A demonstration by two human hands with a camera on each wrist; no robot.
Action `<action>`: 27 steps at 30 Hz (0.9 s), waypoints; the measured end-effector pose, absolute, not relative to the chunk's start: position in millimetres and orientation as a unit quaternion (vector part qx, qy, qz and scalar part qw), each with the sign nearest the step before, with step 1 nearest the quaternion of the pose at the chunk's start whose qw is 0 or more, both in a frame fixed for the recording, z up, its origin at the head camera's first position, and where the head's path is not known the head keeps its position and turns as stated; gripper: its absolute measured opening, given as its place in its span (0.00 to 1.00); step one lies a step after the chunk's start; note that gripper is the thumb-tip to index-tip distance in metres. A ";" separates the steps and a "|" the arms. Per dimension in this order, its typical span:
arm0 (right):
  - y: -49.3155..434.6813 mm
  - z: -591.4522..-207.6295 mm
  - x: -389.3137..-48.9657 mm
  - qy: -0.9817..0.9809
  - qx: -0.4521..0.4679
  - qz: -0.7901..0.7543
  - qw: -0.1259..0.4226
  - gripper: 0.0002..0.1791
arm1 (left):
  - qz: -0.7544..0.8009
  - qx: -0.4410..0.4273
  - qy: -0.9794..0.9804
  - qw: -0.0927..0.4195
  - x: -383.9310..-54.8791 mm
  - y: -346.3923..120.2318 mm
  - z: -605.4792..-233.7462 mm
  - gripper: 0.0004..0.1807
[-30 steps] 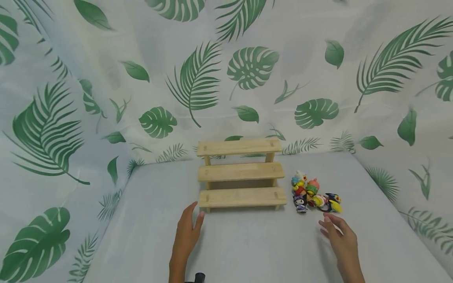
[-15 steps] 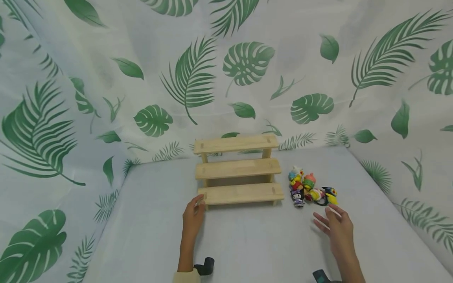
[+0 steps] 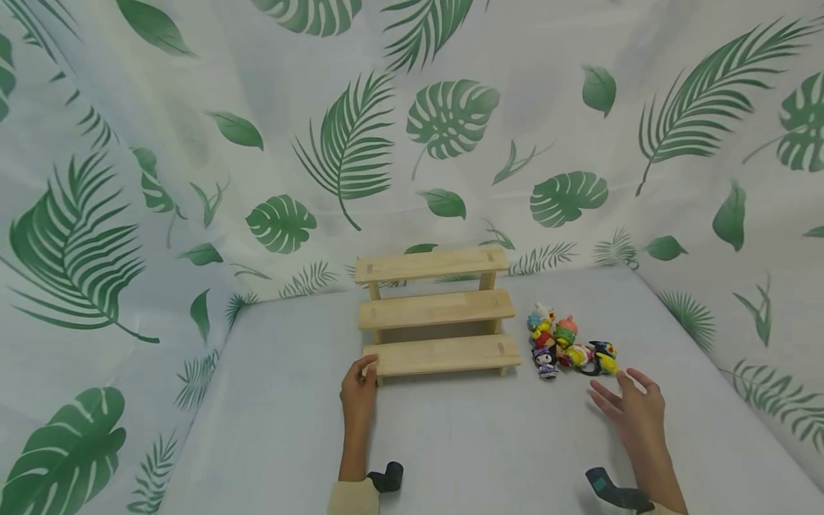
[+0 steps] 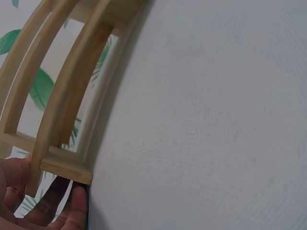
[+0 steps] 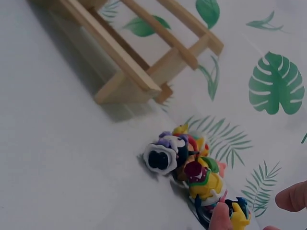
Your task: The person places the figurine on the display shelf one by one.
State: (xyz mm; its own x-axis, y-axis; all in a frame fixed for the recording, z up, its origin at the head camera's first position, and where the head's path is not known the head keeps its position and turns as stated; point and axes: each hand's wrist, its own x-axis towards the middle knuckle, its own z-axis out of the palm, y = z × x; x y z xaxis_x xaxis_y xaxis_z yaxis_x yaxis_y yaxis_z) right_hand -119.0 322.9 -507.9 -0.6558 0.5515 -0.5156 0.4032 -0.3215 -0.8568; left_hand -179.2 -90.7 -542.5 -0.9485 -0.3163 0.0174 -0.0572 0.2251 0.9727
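"So, how will the toys (image 3: 566, 341) handle?"

"Light and firm, I'd guess; I'd pinch their bodies. They're bunched right of the rack (image 3: 438, 312)."

"Hands?"

"My left hand (image 3: 358, 386) grips the rack's end; my right hand (image 3: 636, 408) hangs beside them, fingers parted."

Right of the wooden shelf (image 3: 438, 308), the toy figures (image 3: 577, 353) overlap too closely for me to count. Farther right of the shelf, my right wrist view cuts off most of the right hand (image 3: 639, 408); whether it touches a toy, I cannot tell. At the shelf's left end, my left wrist view crops the left hand (image 3: 360, 380).
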 end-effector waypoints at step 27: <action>347.5 -522.7 -146.0 -0.524 -0.452 0.721 0.038 0.30 | -0.618 0.136 -0.767 0.103 -182.0 -92.7 -552.2 0.09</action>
